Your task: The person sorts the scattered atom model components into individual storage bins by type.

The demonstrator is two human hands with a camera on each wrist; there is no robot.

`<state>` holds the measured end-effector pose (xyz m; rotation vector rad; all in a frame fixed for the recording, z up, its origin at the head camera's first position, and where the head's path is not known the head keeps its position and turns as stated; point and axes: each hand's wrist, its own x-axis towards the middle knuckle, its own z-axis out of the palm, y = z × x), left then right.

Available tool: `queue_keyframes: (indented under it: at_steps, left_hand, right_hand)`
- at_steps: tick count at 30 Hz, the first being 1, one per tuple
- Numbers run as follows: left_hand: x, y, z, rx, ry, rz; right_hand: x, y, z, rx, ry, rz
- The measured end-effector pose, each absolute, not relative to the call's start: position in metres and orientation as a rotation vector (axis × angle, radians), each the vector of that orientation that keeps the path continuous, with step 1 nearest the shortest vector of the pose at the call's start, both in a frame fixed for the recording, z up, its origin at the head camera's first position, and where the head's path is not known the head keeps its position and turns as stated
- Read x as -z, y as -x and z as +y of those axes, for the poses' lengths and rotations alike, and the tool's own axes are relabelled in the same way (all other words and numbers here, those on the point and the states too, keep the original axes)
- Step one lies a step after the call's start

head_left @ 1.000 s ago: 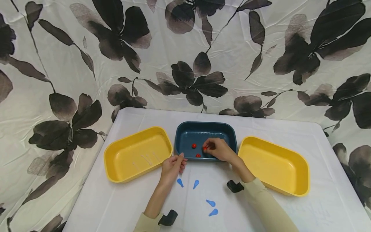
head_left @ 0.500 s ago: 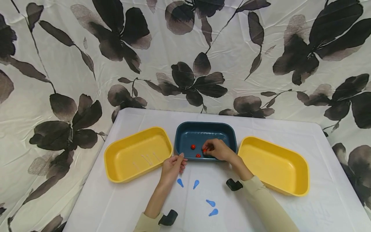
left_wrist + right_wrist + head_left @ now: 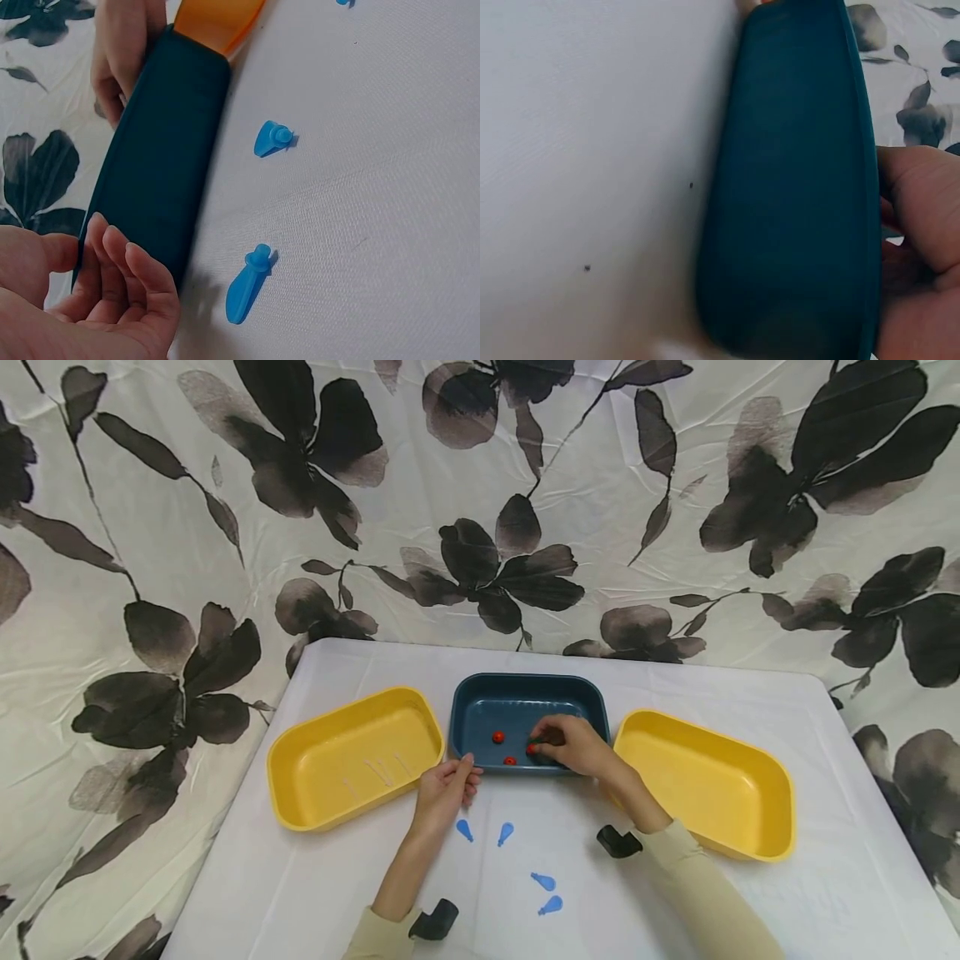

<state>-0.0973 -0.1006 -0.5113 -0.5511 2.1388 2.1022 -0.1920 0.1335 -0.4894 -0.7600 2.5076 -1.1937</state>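
A dark blue tray (image 3: 525, 677) stands at the back middle of the table. My left hand (image 3: 444, 789) grips its near left rim, with the thumb inside and the curled fingers (image 3: 142, 270) along the outer wall. My right hand (image 3: 576, 747) reaches into the tray from the right, thumb and forefinger pinching a small red bead (image 3: 531, 749). Two more red beads, a left one (image 3: 498, 737) and a nearer one (image 3: 510, 762), lie on the tray floor. From the right wrist, the tray wall (image 3: 787, 180) hides the fingertips.
A yellow tray (image 3: 281, 777) holding several thin white sticks (image 3: 378, 772) flanks the blue one on the left. Another yellow tray (image 3: 783, 810) stands on the right, under the right forearm. Several small blue drop-shaped pieces with knobs, among them one (image 3: 247, 289), lie on the white cloth.
My right hand has shifted slightly to the right and its wrist has turned, with the bead still at its fingertips. The left hand keeps its place on the rim.
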Motion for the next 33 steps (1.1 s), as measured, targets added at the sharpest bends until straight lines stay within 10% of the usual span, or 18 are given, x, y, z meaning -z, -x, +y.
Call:
queue_keyframes:
  at_steps: [33]
  left_hand:
    - [0.499,0.09,-0.101,-1.945,0.516,2.252]
  right_hand:
    - [0.467,0.166,0.18,1.395,0.636,2.6]
